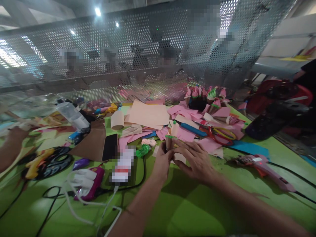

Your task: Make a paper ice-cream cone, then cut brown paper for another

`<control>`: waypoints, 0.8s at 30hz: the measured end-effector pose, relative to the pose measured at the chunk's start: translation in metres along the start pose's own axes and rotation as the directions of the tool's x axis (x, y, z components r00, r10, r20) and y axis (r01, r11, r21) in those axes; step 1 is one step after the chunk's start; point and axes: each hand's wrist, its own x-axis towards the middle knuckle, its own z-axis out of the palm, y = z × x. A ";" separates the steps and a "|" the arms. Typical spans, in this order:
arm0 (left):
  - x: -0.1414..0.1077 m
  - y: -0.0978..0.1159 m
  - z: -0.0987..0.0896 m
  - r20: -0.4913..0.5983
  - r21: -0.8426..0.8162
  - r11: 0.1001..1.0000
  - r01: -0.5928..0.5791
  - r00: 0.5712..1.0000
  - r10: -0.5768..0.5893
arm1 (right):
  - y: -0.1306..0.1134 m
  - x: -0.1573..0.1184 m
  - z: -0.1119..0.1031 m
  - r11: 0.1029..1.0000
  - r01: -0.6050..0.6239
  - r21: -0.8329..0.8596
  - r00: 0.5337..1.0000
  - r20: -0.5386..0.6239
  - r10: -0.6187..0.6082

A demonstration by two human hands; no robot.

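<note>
A small paper ice-cream cone stands upright between my hands, brown below with a green rim, a pale peach top and a green ball at its tip. My left hand is closed round its lower brown part. From the other side, the bent fingers of my right hand press against the cone, partly hiding it. Pink paper scraps and a blue-handled cutter lie just beyond. A pink glue gun rests to the right of my right hand. Near my left hand lies a crumpled green piece.
Similar finished-looking cones stand at the back right. Scissors lie among paper. On the left are a phone, a power strip with cables, a clear bottle and another person's arm. A perforated metal panel closes the back.
</note>
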 end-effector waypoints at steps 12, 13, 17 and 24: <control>-0.001 0.000 0.001 -0.013 -0.020 1.000 0.011 1.000 -0.012 | 0.001 -0.001 0.002 0.999 -0.030 0.015 0.999 0.017 0.030; -0.001 0.000 0.001 -0.012 -0.024 1.000 0.015 1.000 -0.016 | 0.000 -0.001 0.002 0.999 -0.029 0.013 0.999 0.016 0.029; -0.002 0.001 0.001 -0.015 -0.046 0.999 0.025 1.000 -0.026 | 0.000 0.000 0.002 1.000 -0.021 -0.001 1.000 0.018 0.021; -0.002 0.000 0.000 -0.018 -0.050 0.998 0.023 1.000 -0.024 | 0.000 0.000 0.003 0.999 -0.012 -0.032 1.000 0.020 0.012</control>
